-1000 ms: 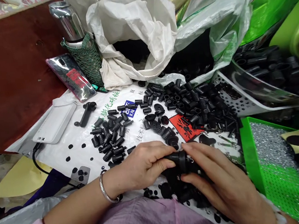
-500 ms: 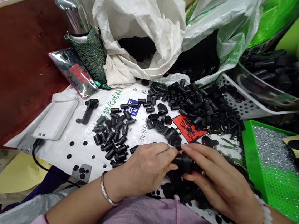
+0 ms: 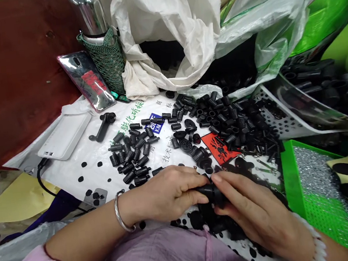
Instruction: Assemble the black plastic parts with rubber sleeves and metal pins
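My left hand (image 3: 168, 192) and my right hand (image 3: 252, 209) meet low in the middle, both closed on one black plastic part (image 3: 211, 192) held between their fingertips. A silver bangle (image 3: 119, 212) circles my left wrist. Just beyond the hands lies a small heap of black caps (image 3: 131, 156) on a white printed sack (image 3: 103, 168). A larger heap of black tubes (image 3: 229, 120) spreads to the right of it. More black parts sit under my right hand, mostly hidden.
A steel flask in a green net (image 3: 102, 50), a phone (image 3: 86, 81) and a white power bank (image 3: 64, 136) stand at the left. An open white bag (image 3: 165, 31) sits behind. A green tray of small metal pieces (image 3: 318, 181) lies at the right.
Both hands keep hold of the black part and have shifted slightly left and down. The view has tilted a little downward.
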Motion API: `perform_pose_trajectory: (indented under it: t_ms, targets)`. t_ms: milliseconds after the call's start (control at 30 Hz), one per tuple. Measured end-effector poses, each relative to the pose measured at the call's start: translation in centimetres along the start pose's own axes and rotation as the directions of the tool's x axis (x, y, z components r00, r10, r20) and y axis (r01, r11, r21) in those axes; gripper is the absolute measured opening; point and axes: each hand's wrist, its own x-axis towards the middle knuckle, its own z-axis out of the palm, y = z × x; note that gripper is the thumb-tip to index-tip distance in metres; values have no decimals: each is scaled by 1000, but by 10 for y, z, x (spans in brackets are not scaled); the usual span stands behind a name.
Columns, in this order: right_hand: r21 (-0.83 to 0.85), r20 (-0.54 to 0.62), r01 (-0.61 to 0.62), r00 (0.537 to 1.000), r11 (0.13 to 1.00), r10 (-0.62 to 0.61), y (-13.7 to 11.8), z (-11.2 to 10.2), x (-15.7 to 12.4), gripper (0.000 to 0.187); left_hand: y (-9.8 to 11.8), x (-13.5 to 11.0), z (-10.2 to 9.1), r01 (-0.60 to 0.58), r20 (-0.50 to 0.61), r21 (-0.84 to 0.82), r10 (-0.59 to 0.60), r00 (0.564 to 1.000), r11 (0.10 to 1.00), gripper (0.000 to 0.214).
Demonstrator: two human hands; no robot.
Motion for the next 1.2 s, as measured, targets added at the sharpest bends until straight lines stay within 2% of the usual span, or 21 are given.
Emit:
perform_pose_trajectory:
  t_ms: [133,200,233,367,467,567,700,767,867,1000,1100,1200]
  targets:
    - [30,70,72,995,997,-74,1,-11,3,50,-2,0,-5,141,142,-377,-93,985,915,15]
    - [72,96,52,994,996,-59,1,-15,7,46,-4,0,-3,194,185,-449,-121,975,872,16]
    - [100,104,26,994,995,-36,1,-17,9,44,-6,0,-2,186,167,-448,-123,978,875,17]
    - [226,102,-106,991,968,85,1,-22,20,44,-10,0,3,39,-42,-260,-52,998,965,23]
    - [241,114,-177,982,954,153,0,-22,26,45,-11,-1,6,3,-135,-67,-12,991,998,26]
    - [174,117,-140,986,975,121,0,-18,24,43,-10,-3,5,2,-122,29,2,992,1000,26]
    - [71,55,15,998,997,-18,-1,-15,18,40,-9,-1,2,-37,-5,-127,37,999,991,25]
    - [44,31,22,999,999,-24,-1,-14,16,40,-9,2,2,-50,5,-147,52,999,988,27]
    - [47,-12,-34,999,998,35,-2,-12,16,40,-8,3,5,-64,-57,44,66,996,997,24]
    - [106,-68,-100,992,989,107,-2,-6,14,47,-2,2,9,-109,-190,368,190,963,923,22]
    - [178,-103,-165,977,970,186,-5,1,12,49,1,2,12,-94,-237,497,240,941,862,21]
    - [307,-130,-258,942,916,309,-11,5,14,46,-1,4,16,-56,-277,565,253,927,823,22]
